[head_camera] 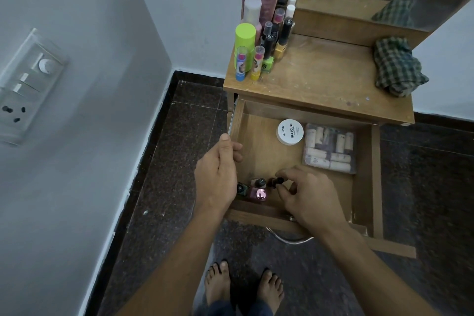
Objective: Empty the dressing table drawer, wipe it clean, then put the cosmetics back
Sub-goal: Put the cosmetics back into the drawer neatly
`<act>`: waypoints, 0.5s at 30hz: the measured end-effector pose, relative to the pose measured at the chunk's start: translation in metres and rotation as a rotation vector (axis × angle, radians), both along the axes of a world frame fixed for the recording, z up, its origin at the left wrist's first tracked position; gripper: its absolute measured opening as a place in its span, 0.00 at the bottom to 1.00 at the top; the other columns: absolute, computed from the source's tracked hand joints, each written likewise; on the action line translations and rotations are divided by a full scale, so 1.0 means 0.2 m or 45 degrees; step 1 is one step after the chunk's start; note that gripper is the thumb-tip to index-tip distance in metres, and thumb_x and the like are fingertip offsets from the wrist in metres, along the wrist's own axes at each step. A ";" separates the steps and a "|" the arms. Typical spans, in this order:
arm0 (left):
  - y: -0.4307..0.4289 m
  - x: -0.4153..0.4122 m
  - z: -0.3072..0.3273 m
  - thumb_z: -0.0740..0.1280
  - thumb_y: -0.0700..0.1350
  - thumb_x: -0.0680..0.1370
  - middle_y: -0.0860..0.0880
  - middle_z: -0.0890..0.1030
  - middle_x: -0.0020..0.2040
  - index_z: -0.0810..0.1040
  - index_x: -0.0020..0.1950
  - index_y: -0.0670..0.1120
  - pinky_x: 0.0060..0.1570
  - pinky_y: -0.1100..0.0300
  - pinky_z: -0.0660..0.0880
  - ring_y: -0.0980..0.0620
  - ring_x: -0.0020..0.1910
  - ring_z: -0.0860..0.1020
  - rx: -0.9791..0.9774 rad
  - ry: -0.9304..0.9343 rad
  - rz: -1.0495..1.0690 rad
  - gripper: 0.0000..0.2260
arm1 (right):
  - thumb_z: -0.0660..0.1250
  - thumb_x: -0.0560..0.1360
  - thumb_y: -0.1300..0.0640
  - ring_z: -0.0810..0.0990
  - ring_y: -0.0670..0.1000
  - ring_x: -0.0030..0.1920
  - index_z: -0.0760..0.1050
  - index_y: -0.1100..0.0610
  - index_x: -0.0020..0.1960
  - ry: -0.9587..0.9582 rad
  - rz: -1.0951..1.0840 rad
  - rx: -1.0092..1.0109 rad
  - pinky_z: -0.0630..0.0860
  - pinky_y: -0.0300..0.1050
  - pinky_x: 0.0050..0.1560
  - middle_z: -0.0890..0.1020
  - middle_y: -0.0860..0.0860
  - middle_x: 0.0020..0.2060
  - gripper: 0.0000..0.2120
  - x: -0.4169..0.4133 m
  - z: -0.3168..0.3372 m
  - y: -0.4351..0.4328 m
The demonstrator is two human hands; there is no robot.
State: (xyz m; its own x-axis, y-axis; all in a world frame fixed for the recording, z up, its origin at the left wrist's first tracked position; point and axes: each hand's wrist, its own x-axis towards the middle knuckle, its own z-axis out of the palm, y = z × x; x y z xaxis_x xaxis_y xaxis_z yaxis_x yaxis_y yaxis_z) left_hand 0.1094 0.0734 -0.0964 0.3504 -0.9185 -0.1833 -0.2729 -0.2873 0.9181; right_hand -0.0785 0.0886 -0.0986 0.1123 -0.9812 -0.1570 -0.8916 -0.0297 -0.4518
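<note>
The wooden drawer (266, 159) of the dressing table stands pulled open. My left hand (218, 174) grips its left wall near the front corner. My right hand (307, 195) reaches into the front of the drawer and pinches a small dark nail polish bottle (275, 182) by its cap. Beside it in the front left corner stand a few more small bottles, one with a shiny pink cap (260, 194). Further back lie a white round nail polish remover tub (289, 132) and a clear pouch of small tubes (329, 149).
On the table top (320, 79), several cosmetics bottles and tubes (259, 43) cluster at the back left, and a checked green cloth (397, 67) lies at the right. A wall with a switch panel (28, 84) is on the left. My bare feet stand on dark floor.
</note>
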 end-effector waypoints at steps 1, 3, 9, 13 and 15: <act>0.00 0.00 0.00 0.49 0.62 0.84 0.56 0.83 0.39 0.83 0.46 0.55 0.46 0.45 0.80 0.55 0.38 0.81 -0.003 0.001 0.000 0.25 | 0.74 0.73 0.53 0.80 0.47 0.40 0.84 0.45 0.53 0.011 0.003 -0.009 0.74 0.43 0.39 0.82 0.42 0.44 0.09 0.00 0.00 0.00; 0.00 0.00 0.00 0.49 0.62 0.84 0.56 0.83 0.39 0.83 0.46 0.55 0.46 0.46 0.80 0.55 0.38 0.81 -0.009 -0.002 0.001 0.25 | 0.74 0.73 0.53 0.81 0.48 0.40 0.84 0.46 0.53 0.017 0.000 -0.021 0.75 0.44 0.38 0.82 0.43 0.45 0.09 0.00 0.01 -0.01; 0.00 0.00 0.00 0.49 0.62 0.84 0.56 0.83 0.38 0.83 0.45 0.55 0.46 0.47 0.80 0.55 0.38 0.81 -0.004 -0.002 -0.007 0.25 | 0.73 0.73 0.54 0.80 0.49 0.41 0.83 0.46 0.53 0.027 -0.009 -0.005 0.77 0.46 0.39 0.81 0.44 0.45 0.09 0.01 0.00 -0.02; 0.01 0.00 0.00 0.49 0.63 0.83 0.56 0.83 0.39 0.83 0.45 0.55 0.45 0.47 0.80 0.55 0.38 0.81 -0.002 0.012 -0.003 0.25 | 0.73 0.72 0.53 0.81 0.49 0.42 0.81 0.44 0.57 0.071 0.023 0.033 0.79 0.48 0.41 0.81 0.43 0.48 0.13 0.00 0.01 -0.02; 0.01 0.00 -0.01 0.49 0.64 0.83 0.56 0.83 0.39 0.83 0.45 0.56 0.46 0.46 0.80 0.55 0.38 0.81 -0.007 0.023 0.008 0.26 | 0.73 0.72 0.50 0.82 0.48 0.44 0.79 0.43 0.61 0.110 0.060 0.060 0.81 0.50 0.43 0.81 0.42 0.51 0.18 0.00 0.05 -0.02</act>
State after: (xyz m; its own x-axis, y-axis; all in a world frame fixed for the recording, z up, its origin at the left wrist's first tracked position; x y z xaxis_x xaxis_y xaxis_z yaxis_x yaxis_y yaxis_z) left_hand 0.1094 0.0754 -0.0978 0.3529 -0.9173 -0.1845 -0.2543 -0.2838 0.9246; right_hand -0.0788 0.0843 -0.0888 0.1423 -0.9664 -0.2142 -0.9254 -0.0530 -0.3753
